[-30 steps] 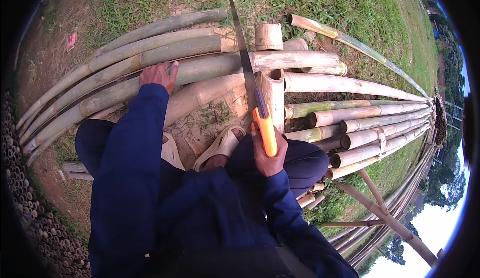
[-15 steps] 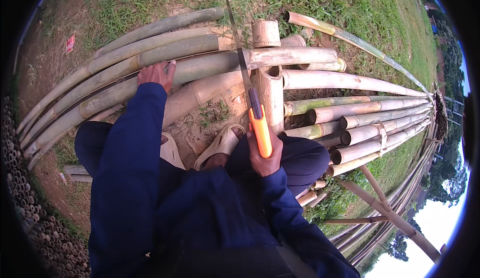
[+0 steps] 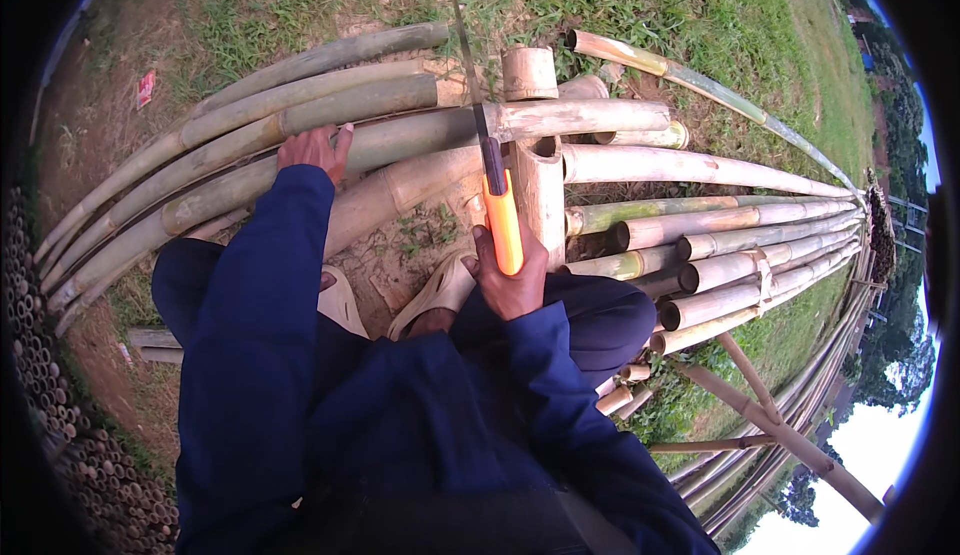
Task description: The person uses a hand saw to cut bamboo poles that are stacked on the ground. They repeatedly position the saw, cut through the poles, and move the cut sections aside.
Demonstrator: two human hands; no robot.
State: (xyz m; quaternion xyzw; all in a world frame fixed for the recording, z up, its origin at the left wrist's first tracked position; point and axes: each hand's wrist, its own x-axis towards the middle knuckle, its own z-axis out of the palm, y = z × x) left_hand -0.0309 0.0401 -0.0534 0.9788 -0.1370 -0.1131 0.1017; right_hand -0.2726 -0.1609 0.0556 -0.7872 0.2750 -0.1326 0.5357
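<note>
A hand saw with an orange handle and a long dark blade lies across a thick bamboo pole. My right hand is closed round the saw's handle. The blade crosses the pole close to a joint and points away from me. Left of the saw, my left hand grips the same pole from above, fingers curled over it. Under the pole, beside the blade, is a notched bamboo block. Just beyond the pole sits a short bamboo piece.
More long bamboo poles lie beyond my left hand. Several cut poles are laid out on the right. Stacked bamboo tubes fill the lower left. My sandals rest on bare soil; grass lies beyond.
My right hand has pushed the saw forward and slightly left, so its handle is nearer the pole. My left hand keeps its place on the pole.
</note>
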